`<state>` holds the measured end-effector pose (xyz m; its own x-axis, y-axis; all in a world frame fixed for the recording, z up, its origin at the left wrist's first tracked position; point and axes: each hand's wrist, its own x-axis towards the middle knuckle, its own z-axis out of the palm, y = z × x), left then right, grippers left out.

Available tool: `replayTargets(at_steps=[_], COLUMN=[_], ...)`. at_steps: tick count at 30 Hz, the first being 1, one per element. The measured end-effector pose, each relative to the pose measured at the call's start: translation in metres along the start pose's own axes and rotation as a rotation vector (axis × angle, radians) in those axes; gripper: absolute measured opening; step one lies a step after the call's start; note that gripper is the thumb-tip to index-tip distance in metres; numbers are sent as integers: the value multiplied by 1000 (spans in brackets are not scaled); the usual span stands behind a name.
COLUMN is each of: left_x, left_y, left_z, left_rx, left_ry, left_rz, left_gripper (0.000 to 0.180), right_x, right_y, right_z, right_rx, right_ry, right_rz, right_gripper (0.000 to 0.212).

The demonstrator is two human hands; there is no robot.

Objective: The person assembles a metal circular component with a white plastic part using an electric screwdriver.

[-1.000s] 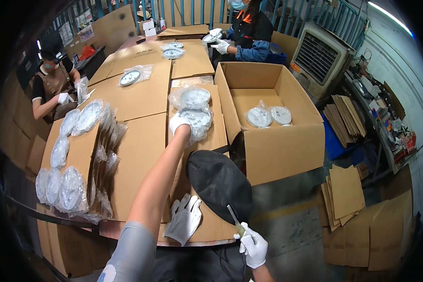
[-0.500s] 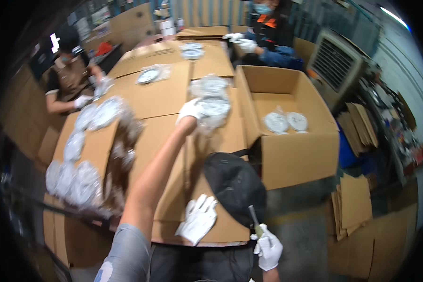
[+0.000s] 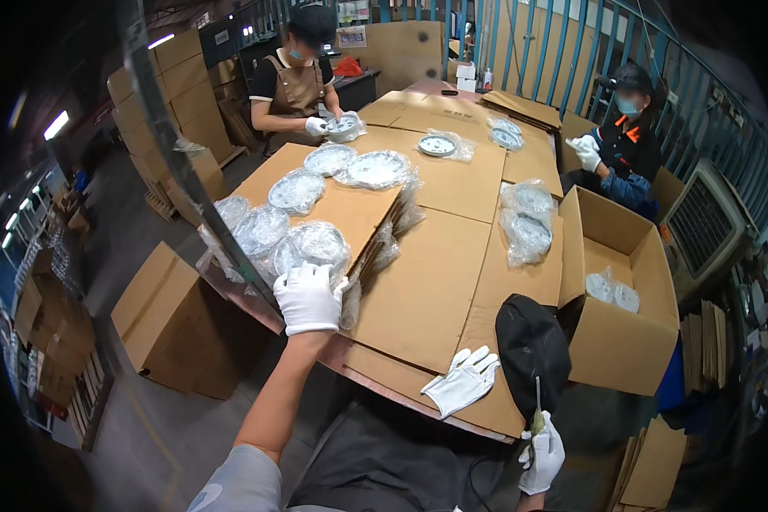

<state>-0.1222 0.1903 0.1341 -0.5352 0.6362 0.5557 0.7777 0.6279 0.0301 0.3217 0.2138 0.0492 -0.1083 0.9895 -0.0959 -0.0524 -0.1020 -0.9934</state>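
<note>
My left hand, in a white glove, reaches to the near edge of a cardboard-topped stack. Its fingers are apart and lie against the plastic wrap of the nearest grey disc; no firm grip shows. Several more wrapped round discs lie farther back on that stack. Low on the right, my gloved right hand is closed round the greenish handle of a slim metal-shafted tool, held with its shaft upward. A black cap-like cloth item and a loose white glove lie near it on the cardboard.
Flat cardboard covers the table, with two wrapped discs on its right side. An open carton at right holds discs. Far left, a person handles a disc; another person sits far right. A metal post rises at left.
My view has swung left. My left hand has left the wrapped discs on the table's right side and is now at the stack on the left. My right hand still holds the tool.
</note>
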Motion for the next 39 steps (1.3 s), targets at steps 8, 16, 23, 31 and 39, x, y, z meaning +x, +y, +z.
replayTargets(at_steps=[8, 16, 23, 31, 39], left_x=[-47, -137, -148, -135, -158], left_y=[17, 57, 68, 82, 100], left_z=[-23, -37, -38, 1, -5], left_rx=[-389, -766, -1130, -1577, -1889], left_ry=[292, 98, 20, -1067, -999], left_rz=[435, 929, 653, -362, -438], left_gripper=[17, 19, 23, 40, 48], right_x=[20, 31, 33, 24, 43], right_y=[-55, -71, -38, -52, 38], right_z=[22, 97, 87, 103, 68], right_rx=[-178, 81, -260, -139, 298], right_ry=[-105, -466, -219, -295, -375], right_rz=[-105, 311, -23, 43, 187], right_gripper=[53, 38, 30, 25, 28])
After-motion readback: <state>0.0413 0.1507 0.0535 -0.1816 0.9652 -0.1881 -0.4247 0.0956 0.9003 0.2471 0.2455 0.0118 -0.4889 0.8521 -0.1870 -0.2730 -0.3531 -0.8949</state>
